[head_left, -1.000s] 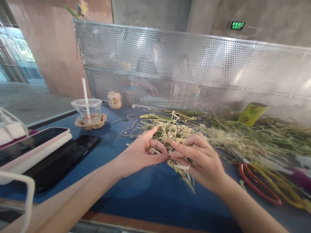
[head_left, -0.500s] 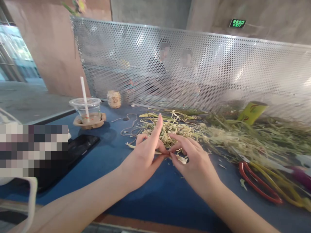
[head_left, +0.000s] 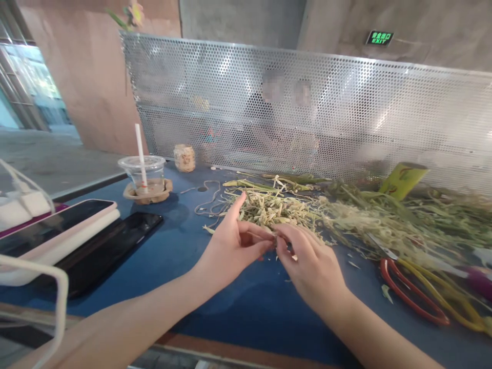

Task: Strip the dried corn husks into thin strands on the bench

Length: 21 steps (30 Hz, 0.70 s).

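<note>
My left hand [head_left: 236,241] and my right hand [head_left: 309,259] meet over the near edge of a pile of pale, dried-looking plant pieces [head_left: 284,205]. Thumb and forefinger of the left are pinched together, while another of its fingers points up. The right hand's fingertips are pinched too, touching the left's. Whatever lies between them is tiny and mostly covered by the fingers, so I cannot tell its kind. Beyond the pile lie some green stalks [head_left: 300,179]. A thin cord [head_left: 207,202] curls on the blue table left of the pile.
Red-handled scissors [head_left: 411,302] lie at right beside dry green stems [head_left: 446,215] and a yellow-green cup [head_left: 403,180] on its side. At left are a black phone [head_left: 115,248], a lidded plastic cup [head_left: 144,171] with straw, and a jar [head_left: 185,157]. Behind stands a perforated metal screen [head_left: 215,92].
The view has shifted slightly. My left hand's fingers have drawn in, and the right hand's fingers have curled closer together. Both pairs of fingertips stay together above the table.
</note>
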{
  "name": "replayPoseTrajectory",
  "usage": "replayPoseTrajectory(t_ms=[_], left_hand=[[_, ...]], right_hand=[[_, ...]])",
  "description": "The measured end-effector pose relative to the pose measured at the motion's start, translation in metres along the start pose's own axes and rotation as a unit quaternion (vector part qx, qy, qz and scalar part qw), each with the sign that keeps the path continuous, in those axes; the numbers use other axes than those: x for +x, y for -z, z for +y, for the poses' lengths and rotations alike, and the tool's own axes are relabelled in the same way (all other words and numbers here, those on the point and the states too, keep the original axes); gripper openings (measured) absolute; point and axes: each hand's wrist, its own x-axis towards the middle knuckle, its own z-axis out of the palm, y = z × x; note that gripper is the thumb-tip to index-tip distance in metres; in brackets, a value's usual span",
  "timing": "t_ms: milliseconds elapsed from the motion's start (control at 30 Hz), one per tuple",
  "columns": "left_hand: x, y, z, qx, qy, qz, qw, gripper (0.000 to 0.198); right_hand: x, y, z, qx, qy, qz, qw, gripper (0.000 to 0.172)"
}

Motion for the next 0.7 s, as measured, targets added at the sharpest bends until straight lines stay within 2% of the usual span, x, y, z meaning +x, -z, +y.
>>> replayPoseTrajectory(t_ms=[67, 167, 267, 467, 567, 700], left_hand=[[0.0, -0.001, 0.003, -0.042, 0.005, 0.005, 0.999, 0.099], [0.0, -0.002, 0.006, -0.051, 0.002, 0.011, 0.999, 0.093], [0.0, 0.002, 0.005, -0.018, -0.006, 0.008, 1.0, 0.094], [0.001, 0.009, 0.005, 0.137, -0.074, -0.006, 0.988, 0.094], [0.002, 0.009, 0.008, 0.141, -0.073, -0.008, 0.987, 0.095], [0.002, 0.01, 0.009, 0.105, -0.046, -0.02, 0.993, 0.096]], right_hand=[[0.001, 0.001, 0.002, 0.035, 0.001, 0.022, 0.999, 0.019], [0.0, 0.002, 0.004, 0.078, 0.03, 0.043, 0.996, 0.02], [-0.001, 0.002, 0.004, 0.104, 0.057, 0.047, 0.992, 0.025], [-0.001, 0.002, 0.005, 0.088, 0.056, 0.05, 0.993, 0.027], [-0.002, 0.003, 0.007, 0.087, 0.068, 0.05, 0.993, 0.026], [-0.004, 0.003, 0.011, 0.09, 0.1, 0.017, 0.991, 0.023]])
